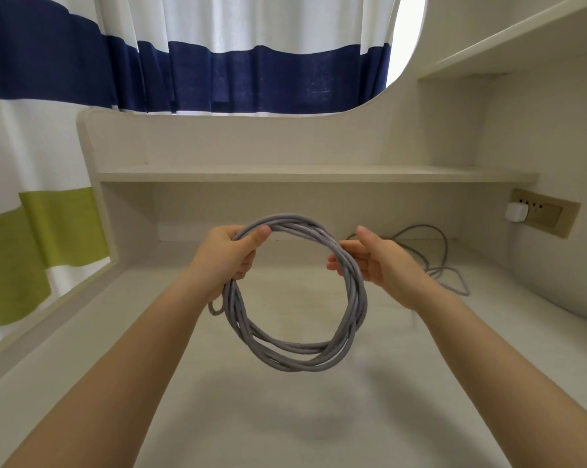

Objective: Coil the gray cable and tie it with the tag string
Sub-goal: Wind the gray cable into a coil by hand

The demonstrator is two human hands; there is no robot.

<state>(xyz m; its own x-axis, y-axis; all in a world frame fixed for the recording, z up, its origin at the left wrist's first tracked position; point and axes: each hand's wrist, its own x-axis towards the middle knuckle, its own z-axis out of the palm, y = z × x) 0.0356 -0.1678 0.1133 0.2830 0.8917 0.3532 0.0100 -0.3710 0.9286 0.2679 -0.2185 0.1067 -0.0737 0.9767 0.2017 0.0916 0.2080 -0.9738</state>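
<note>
Gray cable point(298, 361) coil, up above desk point(285, 430): gripped at upper left by left hand point(229, 255), thumb over strands, some hidden in palm. Right hand point(378, 263) relaxed, straight fingers touching right side. Loose tail partly hidden behind it, end unclear.

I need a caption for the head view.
Left hand grips the coiled gray cable; right hand touches its side.

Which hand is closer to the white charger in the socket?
Right. The right hand, at the right of the gray cable coil, sits left of the white charger; the left hand grips the coil's left side, farther off.
</note>
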